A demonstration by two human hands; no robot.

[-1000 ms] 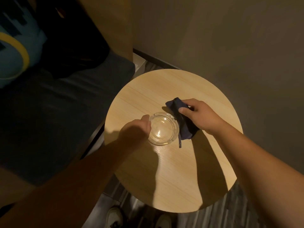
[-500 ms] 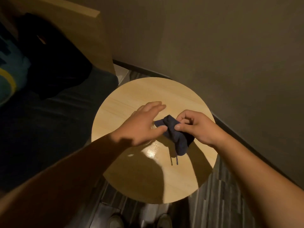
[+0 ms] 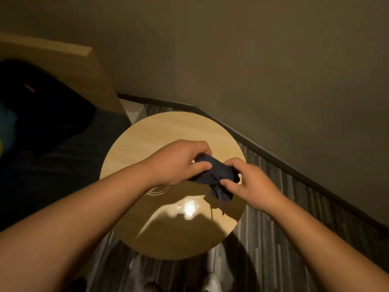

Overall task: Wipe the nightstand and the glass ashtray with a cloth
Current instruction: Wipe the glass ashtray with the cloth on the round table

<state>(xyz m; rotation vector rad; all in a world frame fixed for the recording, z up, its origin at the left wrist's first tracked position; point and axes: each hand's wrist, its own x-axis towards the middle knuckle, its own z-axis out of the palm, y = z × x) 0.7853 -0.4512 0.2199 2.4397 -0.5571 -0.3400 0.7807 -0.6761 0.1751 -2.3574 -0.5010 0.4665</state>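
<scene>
You are holding the dark blue cloth [image 3: 212, 175] between both hands above the round wooden nightstand [image 3: 160, 131]. Your left hand [image 3: 179, 163] is curling closed around the cloth's upper left end, with the thumb pressing on top of the fabric and the fingers wrapping over its far side. Your right hand [image 3: 246, 182] is gripping the other end, the thumb pinching the fabric from below and the fingers folding over it from above, so both hands are nearly closed on the same bunched piece. A loose corner of the cloth is hanging down below your right thumb, and it is casting a thin stringy shadow onto the tabletop.

The glass ashtray [image 3: 156, 190] is sitting on the nightstand directly beneath your left wrist; only an arc of its clear rim is showing, and the rest is hiding behind the hand and forearm. Neither hand is touching it. A bright glare spot [image 3: 188, 208] is shining on the tabletop just right of the ashtray, between the shadows of your arms.

No brand, label or writing is showing on the cloth, the ashtray or the nightstand. The dark bed [image 3: 63, 165] is lying just left of the nightstand, and your shoes [image 3: 212, 281] are peeking out below its near edge.
</scene>
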